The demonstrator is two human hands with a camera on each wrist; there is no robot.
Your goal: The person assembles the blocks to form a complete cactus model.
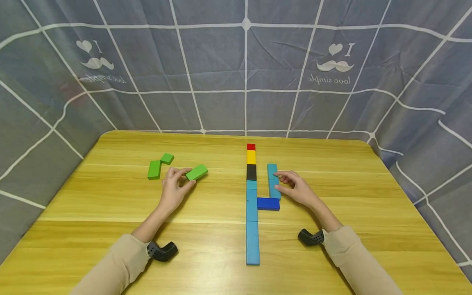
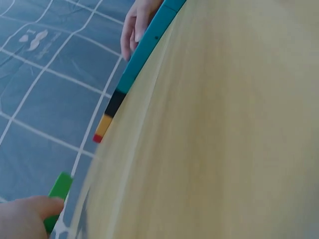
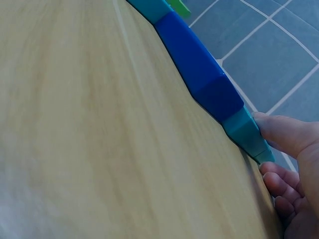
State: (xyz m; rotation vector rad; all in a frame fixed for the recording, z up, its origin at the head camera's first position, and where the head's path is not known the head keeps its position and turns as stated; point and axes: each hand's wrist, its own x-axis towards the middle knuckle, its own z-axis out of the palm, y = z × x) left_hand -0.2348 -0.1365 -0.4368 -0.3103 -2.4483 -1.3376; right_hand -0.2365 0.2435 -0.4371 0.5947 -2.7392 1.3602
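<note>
My left hand (image 1: 175,189) pinches a green block (image 1: 197,172) between thumb and fingers, over the table's left half. In the left wrist view that green block (image 2: 60,189) shows beside the thumb. My right hand (image 1: 298,189) touches the right side of two light blue blocks (image 1: 273,180) laid end to end, thumb and fingertips against their edge. Below them a dark blue block (image 1: 268,203) reaches across to a long straight row. This row runs from light blue blocks (image 1: 252,241) through a black block (image 1: 251,172) and a yellow block (image 1: 251,157) to a red block (image 1: 251,146).
Two more green blocks lie to the left of my left hand: a longer one (image 1: 154,169) and a small one (image 1: 167,158). They rest on the wooden table (image 1: 206,246). A grey curtain (image 1: 217,61) with white lines hangs behind and around the table.
</note>
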